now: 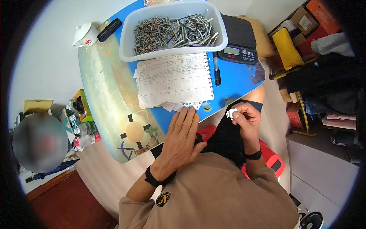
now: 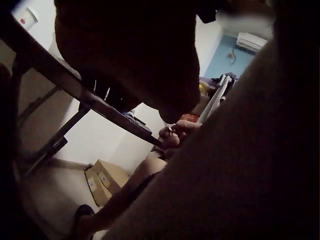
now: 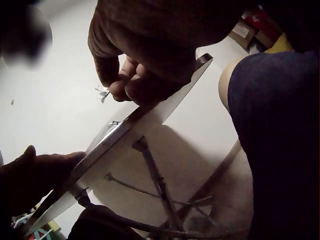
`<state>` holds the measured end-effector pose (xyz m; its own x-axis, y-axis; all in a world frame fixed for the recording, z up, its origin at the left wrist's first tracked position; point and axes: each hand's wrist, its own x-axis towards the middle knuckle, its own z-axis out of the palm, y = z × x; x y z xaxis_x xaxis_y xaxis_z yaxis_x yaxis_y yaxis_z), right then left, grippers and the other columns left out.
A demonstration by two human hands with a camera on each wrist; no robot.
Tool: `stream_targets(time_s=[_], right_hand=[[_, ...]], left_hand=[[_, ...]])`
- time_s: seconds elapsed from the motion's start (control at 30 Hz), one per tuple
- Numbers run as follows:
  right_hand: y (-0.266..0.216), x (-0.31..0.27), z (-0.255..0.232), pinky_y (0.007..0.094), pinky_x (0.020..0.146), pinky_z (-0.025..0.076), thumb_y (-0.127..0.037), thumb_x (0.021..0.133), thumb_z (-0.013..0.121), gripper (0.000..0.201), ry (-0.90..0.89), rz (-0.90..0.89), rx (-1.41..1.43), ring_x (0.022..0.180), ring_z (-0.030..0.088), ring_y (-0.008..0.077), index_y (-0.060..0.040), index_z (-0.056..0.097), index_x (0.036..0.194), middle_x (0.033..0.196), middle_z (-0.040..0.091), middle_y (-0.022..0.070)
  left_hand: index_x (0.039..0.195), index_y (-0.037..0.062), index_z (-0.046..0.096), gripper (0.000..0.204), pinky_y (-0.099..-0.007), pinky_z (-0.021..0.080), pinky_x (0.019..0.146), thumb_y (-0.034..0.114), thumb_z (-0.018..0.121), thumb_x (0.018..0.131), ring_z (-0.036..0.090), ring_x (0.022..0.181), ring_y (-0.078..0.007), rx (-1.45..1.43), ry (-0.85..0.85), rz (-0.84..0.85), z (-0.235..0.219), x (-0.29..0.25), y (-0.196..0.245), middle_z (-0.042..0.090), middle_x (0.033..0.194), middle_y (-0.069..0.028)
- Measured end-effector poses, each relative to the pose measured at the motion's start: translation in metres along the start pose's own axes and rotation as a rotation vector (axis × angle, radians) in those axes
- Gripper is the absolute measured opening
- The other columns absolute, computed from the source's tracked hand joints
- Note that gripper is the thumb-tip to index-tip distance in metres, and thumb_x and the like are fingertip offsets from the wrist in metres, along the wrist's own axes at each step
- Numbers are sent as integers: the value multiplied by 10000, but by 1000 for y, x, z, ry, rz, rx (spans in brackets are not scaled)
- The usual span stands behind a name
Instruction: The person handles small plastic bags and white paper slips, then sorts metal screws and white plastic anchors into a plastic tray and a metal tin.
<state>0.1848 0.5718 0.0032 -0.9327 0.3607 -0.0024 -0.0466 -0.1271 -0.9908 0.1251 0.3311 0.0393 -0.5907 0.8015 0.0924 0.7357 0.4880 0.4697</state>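
Between thumb and fingers, my right hand (image 1: pixel 248 121) pinches a crumpled scrap of white paper (image 1: pixel 230 113) above my lap, just off the table's near edge. In the right wrist view the scrap (image 3: pixel 102 94) sticks out past the fingertips. My left hand (image 1: pixel 181 137) lies palm down with straight fingers, its fingertips at the table edge over loose paper pieces (image 1: pixel 170 107). Those pieces poke out from under a spiral notebook (image 1: pixel 175 82) with handwritten lines. The left wrist view is mostly dark, with the right hand (image 2: pixel 175 135) small in it.
Behind the notebook stands a translucent plastic bin (image 1: pixel 127 55) of nails (image 1: pixel 152 36). To its right sits a black digital scale (image 1: pixel 244 55), with a pen (image 1: pixel 217 74) beside the notebook. A lidded mug (image 1: pixel 87 35) and a black case (image 1: pixel 109 29) occupy the far left of the table (image 1: pixel 91 76).
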Motion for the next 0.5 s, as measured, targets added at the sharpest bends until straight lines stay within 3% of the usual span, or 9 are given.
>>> stream_targets(time_s=[0.2, 0.27, 0.43, 0.5], right_hand=[[-17, 13, 14, 233, 657, 461, 4, 898, 634, 50, -83, -125, -58, 744, 572, 69, 19, 621, 944, 943, 657, 64], [-21, 20, 19, 211, 635, 460, -19, 907, 624, 40, -203, 62, -147, 726, 546, 51, 6, 612, 936, 1070, 658, 119], [-22, 27, 29, 205, 636, 454, 13, 900, 622, 69, -343, 91, -216, 733, 539, 44, 6, 601, 965, 1104, 644, 100], [-15, 27, 29, 207, 631, 451, 9, 904, 628, 72, -378, 20, -264, 738, 548, 47, 8, 601, 970, 1100, 641, 101]], left_hand=[[1411, -101, 338, 760, -536, 227, 1145, 411, 576, 902, 301, 1383, -444, 33, -11, -43, 1, 9, 2, 326, 1475, -289], [1410, -84, 359, 729, -531, 229, 1146, 416, 548, 915, 308, 1384, -433, 45, 29, -50, 3, 12, 1, 333, 1480, -277], [1400, -53, 396, 682, -524, 237, 1146, 410, 540, 921, 322, 1382, -422, 49, 52, -40, 0, 18, -3, 353, 1478, -255], [1392, -47, 412, 660, -523, 248, 1143, 395, 548, 921, 330, 1378, -420, 52, 72, -37, -1, 15, -6, 359, 1478, -247]])
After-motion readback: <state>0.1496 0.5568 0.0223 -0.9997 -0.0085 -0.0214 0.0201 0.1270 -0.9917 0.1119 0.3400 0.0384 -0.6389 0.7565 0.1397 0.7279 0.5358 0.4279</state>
